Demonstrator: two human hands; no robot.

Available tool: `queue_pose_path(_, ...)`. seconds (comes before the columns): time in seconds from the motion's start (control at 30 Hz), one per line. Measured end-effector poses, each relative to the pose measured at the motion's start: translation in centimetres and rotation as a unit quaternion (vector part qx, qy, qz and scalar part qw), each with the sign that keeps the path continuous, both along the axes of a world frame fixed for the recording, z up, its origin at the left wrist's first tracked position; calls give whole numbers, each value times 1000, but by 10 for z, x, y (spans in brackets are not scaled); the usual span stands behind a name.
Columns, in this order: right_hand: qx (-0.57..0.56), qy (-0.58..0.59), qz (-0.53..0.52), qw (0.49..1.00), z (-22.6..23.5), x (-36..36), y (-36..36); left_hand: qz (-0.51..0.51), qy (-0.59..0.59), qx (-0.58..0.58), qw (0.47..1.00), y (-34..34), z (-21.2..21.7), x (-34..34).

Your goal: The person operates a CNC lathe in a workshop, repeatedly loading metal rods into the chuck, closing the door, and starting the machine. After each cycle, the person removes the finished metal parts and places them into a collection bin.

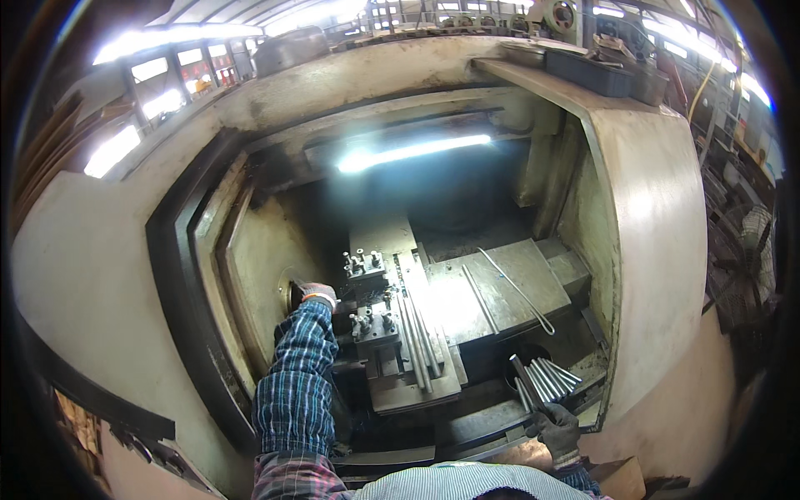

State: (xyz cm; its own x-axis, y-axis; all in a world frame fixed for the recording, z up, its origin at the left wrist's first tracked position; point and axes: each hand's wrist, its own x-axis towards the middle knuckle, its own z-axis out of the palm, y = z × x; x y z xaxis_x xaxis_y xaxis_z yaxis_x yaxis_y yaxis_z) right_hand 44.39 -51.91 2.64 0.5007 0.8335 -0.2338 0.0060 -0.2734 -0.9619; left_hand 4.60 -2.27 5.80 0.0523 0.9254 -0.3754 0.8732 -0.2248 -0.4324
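Left hand reaching deep into the lathe, gloved fingers at the chuck — grip hidden from here, can't tell if closed on anything. Right hand wrapped tight around a bundle of metal rods fanning up from the fist. More rods lying on the carriage just right of the left hand (so plenty left, probably).

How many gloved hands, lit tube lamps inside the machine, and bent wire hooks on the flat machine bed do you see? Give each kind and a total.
Gloved hands: 2 (left hand, right hand)
Tube lamp: 1
Wire hook: 1
Total: 4
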Motion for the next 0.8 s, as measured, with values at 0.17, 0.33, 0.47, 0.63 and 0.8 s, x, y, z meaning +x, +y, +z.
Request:
queue_pose_path(0.17,-2,43,13,999,-5,-1,-8,-44,-49,-74,995,4,24,-11)
queue_pose_path(0.33,-36,41,13,998,2,-19,-1,-201,-156,-169,952,-9,61,109)
queue_pose_path(0.47,-1,60,41,997,1,-29,23,-263,-297,-81,914,-40,60,190)
queue_pose_path(0.63,51,32,74,995,8,-31,60,-418,-413,210,782,-117,119,227)
queue_pose_path(0.8,154,-44,120,980,24,-43,137,-318,-693,240,601,-233,189,163)
